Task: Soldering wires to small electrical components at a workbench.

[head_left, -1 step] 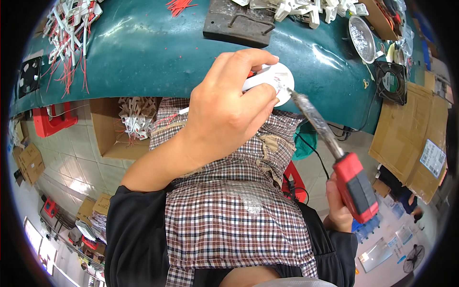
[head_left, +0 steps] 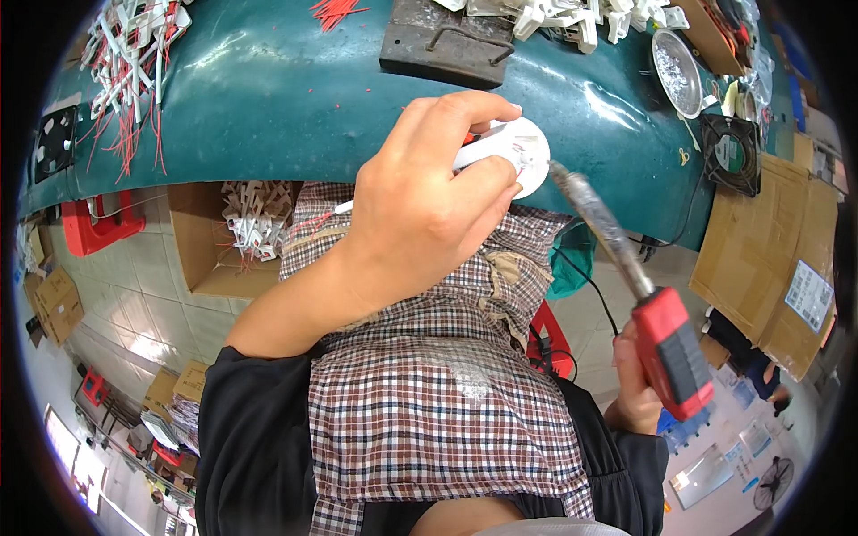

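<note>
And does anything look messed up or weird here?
Two things, maybe. The metal shaft of the red-and-black-handled tool looks dark and blotchy, not evenly shiny. And the brown, blue and white checked cloth apron has a pale patch on its front that breaks the pattern; I can't tell if it's wear or a stain.

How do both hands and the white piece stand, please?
Left hand: holding white round piece. Right hand: holding soldering iron, tip near piece's rim. Nothing visible between.

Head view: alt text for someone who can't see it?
A round white part is in the grip of the left hand; the right hand holds a red-and-black soldering iron, its tip near the part. A green worktable lies beyond.
</note>
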Motion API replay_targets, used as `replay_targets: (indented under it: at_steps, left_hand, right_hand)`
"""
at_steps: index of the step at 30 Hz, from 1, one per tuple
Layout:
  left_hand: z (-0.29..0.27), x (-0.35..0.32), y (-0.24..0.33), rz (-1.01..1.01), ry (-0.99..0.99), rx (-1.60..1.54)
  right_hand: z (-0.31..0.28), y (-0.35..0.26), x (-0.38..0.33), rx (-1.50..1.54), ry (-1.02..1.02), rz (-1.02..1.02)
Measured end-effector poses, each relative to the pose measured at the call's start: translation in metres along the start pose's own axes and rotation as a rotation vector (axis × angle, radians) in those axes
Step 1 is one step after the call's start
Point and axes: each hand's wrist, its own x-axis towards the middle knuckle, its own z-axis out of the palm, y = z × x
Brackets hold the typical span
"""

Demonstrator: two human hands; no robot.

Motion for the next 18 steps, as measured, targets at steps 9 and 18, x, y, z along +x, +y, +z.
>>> replay_targets:
  at_steps: [9,18]
  left_hand:
    - [-0.002,0.004,0.001,-0.007,-0.025,-0.004]
    - [-0.007,0.001,0.001,-0.023,-0.068,0.041]
  right_hand:
    - [0.002,-0.007,0.039,0.079,0.545,-0.122]
    - [0.004,-0.004,0.172,0.262,0.753,-0.168]
